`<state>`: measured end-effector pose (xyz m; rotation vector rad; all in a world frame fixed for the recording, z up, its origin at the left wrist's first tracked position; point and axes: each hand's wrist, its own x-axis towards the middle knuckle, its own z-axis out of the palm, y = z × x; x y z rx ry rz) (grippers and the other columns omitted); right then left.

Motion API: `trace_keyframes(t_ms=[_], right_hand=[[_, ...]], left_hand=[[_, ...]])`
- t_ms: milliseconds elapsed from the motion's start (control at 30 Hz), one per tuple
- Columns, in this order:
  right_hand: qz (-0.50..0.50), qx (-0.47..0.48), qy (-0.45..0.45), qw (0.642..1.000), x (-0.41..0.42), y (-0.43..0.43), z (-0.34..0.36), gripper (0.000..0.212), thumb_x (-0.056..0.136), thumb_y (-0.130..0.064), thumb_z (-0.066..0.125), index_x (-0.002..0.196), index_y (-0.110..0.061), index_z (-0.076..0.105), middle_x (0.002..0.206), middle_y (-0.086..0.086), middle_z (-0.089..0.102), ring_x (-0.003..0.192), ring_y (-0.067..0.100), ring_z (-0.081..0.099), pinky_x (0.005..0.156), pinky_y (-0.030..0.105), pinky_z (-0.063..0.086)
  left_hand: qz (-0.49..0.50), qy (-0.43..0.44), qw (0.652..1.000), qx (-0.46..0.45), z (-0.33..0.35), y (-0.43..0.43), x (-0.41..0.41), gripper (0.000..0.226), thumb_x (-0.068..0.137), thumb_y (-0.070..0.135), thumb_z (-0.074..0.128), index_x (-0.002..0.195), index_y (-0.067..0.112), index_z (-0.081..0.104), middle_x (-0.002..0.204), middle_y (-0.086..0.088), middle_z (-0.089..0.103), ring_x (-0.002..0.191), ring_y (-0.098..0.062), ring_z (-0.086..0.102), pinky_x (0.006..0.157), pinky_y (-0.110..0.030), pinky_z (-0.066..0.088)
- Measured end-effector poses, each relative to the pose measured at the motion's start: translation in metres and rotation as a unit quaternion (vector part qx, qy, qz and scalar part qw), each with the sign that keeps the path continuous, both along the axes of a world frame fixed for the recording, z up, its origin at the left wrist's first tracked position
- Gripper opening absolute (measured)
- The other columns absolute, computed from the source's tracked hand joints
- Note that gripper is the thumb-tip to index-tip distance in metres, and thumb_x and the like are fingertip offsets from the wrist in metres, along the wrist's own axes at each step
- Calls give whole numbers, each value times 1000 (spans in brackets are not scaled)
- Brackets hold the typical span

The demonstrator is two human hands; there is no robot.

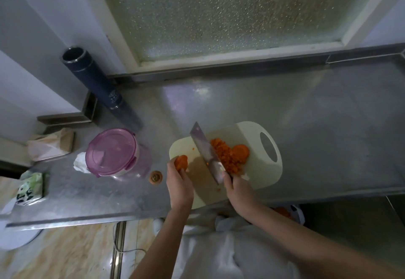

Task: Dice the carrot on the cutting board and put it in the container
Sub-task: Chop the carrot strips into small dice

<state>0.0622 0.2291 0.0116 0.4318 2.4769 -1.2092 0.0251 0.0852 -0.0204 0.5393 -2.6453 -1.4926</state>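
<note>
Head view: person at a steel counter (306, 112), looking down at both hands.
Left hand (179, 182): fingers curled round a carrot piece (182, 162), holding it at the left edge of the cutting board (252, 169).
Right hand (237, 190): wrapped tight round the handle of a cleaver (205, 151); blade runs diagonally across the board, tip pointing away and left.
Diced carrot (225, 158): heap just right of the blade, touching or almost touching it; a rounder uncut chunk (241, 152) sits at the heap's far right.
Container (116, 151): purple lid on, left of the board, well apart from the dice, nearer the left hand.
Carrot top (155, 177): cut-off end on the counter between container and board.
Key relation: held piece lies left of the blade, bare board between them; likely it has to move right, under the edge.
Progress: my guess is partway, since whole pieces remain and nothing is in the container that I can see.
Risk: left fingertips close to the cutting line.
</note>
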Motion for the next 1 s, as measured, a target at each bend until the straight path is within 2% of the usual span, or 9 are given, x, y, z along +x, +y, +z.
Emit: trace_keyframes(t_ms=[167, 267, 433, 533, 600, 667, 767, 867, 1000], right_hand=[[23, -43, -14, 999, 6, -25, -5, 51, 99, -41, 37, 54, -17, 39, 49, -1, 40, 44, 12, 39, 46, 26, 26], [41, -47, -28, 998, 9, -27, -10, 43, 98, -39, 41, 60, -18, 42, 54, -2, 43, 50, 15, 44, 51, 29, 32], [37, -34, -62, 997, 12, -8, -14, 41, 99, -36, 39, 64, -16, 41, 54, 0, 42, 48, 14, 42, 49, 27, 29], [6, -19, -23, 1000, 15, 7, -16, 37, 99, -34, 40, 77, -9, 54, 60, 9, 52, 60, 26, 55, 55, 31, 32], [-15, -17, -15, 1000, 15, 16, -17, 41, 99, -34, 39, 73, -7, 55, 58, 10, 51, 62, 31, 56, 56, 34, 34], [-26, 12, -16, 999, 14, 24, -17, 46, 99, -35, 38, 59, -13, 44, 54, 3, 45, 53, 23, 49, 55, 32, 31], [-30, 36, -10, 999, 11, 29, -14, 44, 100, -35, 37, 58, -19, 39, 55, -2, 41, 52, 16, 43, 52, 29, 28], [-1, 12, -6, 1000, 9, 18, -10, 40, 100, -35, 37, 66, -16, 46, 56, -2, 42, 51, 12, 42, 45, 21, 28], [38, -34, -24, 998, 4, -14, -6, 43, 100, -35, 38, 60, -20, 38, 54, -3, 39, 48, 9, 38, 45, 20, 25]], left_hand=[[19, 5, 1000, 16, 2, -2, 6, 28, 97, 3, 38, 124, 8, 45, 120, -8, 56, 103, -13, 51, 87, -23, 38], [19, -2, 999, 27, 1, -2, 9, 27, 97, 2, 38, 122, 9, 45, 118, -7, 56, 105, -17, 53, 86, -24, 39], [16, -11, 1000, 17, 0, -2, 11, 28, 96, 2, 39, 122, 9, 45, 119, -6, 55, 104, -13, 51, 87, -23, 39], [9, -9, 1000, 20, 2, -1, 11, 28, 96, 0, 38, 122, 9, 46, 120, -5, 56, 104, -10, 50, 89, -20, 39], [4, -13, 1000, 15, 3, 0, 11, 29, 97, 0, 37, 123, 9, 46, 121, -6, 55, 103, -9, 49, 89, -20, 39], [4, -16, 1000, 8, 3, 0, 10, 29, 97, 1, 37, 124, 9, 45, 122, -6, 54, 103, -9, 48, 88, -21, 39], [11, -28, 999, 10, 2, 0, 10, 30, 97, 3, 37, 126, 10, 43, 123, -7, 53, 102, -10, 47, 86, -23, 38], [19, -29, 999, 15, 1, 0, 11, 31, 97, 3, 37, 127, 10, 43, 123, -7, 53, 104, -13, 49, 87, -23, 38], [23, -5, 1000, 19, 1, 1, 14, 30, 97, 1, 37, 125, 8, 45, 122, -8, 55, 107, -16, 51, 89, -22, 37]])
